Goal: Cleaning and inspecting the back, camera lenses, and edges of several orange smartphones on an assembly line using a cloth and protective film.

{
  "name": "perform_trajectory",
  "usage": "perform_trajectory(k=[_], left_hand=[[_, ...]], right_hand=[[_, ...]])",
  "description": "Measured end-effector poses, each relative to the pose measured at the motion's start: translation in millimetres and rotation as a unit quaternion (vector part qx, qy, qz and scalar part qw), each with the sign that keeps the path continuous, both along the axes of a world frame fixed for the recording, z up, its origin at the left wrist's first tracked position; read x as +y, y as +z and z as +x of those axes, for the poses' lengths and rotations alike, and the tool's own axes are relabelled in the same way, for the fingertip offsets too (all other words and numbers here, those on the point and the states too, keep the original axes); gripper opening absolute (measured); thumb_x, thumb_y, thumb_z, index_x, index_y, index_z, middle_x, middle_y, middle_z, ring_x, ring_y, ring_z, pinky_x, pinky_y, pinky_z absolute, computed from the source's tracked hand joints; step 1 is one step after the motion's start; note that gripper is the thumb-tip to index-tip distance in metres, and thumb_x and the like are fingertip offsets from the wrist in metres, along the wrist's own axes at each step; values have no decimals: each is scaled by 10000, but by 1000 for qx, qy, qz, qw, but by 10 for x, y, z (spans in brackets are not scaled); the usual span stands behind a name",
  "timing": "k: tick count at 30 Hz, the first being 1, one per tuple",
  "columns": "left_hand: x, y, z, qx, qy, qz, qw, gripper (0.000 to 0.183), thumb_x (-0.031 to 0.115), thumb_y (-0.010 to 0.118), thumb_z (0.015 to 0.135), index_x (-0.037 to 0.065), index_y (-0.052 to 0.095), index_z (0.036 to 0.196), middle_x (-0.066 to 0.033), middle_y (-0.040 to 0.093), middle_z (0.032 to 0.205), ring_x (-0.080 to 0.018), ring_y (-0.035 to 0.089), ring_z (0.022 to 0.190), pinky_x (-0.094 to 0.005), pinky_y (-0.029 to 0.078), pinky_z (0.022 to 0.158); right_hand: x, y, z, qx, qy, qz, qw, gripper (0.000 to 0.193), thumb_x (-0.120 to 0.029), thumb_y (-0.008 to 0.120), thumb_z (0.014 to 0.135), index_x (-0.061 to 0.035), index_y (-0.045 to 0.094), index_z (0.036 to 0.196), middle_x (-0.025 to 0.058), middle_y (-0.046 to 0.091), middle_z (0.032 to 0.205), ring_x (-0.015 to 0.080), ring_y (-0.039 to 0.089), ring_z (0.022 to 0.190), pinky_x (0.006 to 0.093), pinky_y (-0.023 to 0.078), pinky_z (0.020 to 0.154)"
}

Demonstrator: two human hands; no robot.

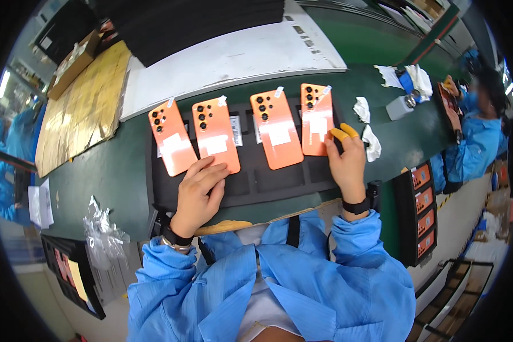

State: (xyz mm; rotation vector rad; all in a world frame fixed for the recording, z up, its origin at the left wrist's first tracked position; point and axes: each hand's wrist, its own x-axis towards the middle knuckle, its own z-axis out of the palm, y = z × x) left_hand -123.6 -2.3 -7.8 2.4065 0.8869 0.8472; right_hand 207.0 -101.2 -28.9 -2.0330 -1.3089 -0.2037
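Several orange smartphones lie backs up in a row on a black foam tray, each with a white label and a small clear tab near its top. My left hand rests its outstretched fingers on the lower end of the second phone from the left. The leftmost phone is tilted beside those fingers. My right hand, with yellow finger cots on two fingers, touches the right edge of the rightmost phone; thumb and fingers are apart. Between the hands lies another phone, touched by neither.
Crumpled white wipes and a small dispenser bottle stand right on the green table. A white board lies behind the tray. Clear plastic bags hang at the left edge. A co-worker sits far right near another phone tray.
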Motion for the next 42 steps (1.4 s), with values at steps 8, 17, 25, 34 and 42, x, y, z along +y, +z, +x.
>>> perform_trajectory(k=[8,17,25,34,42], left_hand=[[-211,146,686,71,-124,77,987,481,145,754,799,102,660,1269,-105,609,1355,-380,500,1304,-506,428,1071],[-114,19,1079,182,-174,120,960,669,505,678,866,164,555,1428,-29,544,1462,-358,460,1358,-622,305,1128],[16,90,991,231,-161,165,945,592,441,715,848,154,619,1356,-8,579,1424,-332,493,1336,-625,347,1102],[-15,34,1441,154,-219,129,955,442,378,732,841,80,677,1164,-65,609,1238,-295,517,1231,-568,363,1106],[17,28,1404,173,-156,145,962,355,336,786,781,90,701,1022,-34,647,1013,-288,563,1113,-595,365,1094]], right_hand=[[267,270,272,25,54,-28,998,342,-176,710,886,8,671,1172,214,671,1141,403,604,1108,437,484,947],[313,105,21,-110,133,-61,983,407,-208,699,875,-21,655,1234,145,620,1338,386,487,1283,513,345,1079],[309,98,172,38,170,-21,984,349,-157,718,851,-30,690,1174,119,653,1294,371,516,1258,476,380,1068],[349,124,194,79,161,12,984,316,-121,705,849,-38,700,1153,134,677,1231,382,541,1217,447,440,1032],[345,193,153,23,238,6,971,308,-187,680,897,-87,716,1186,129,708,1126,409,494,1279,584,322,1091]])
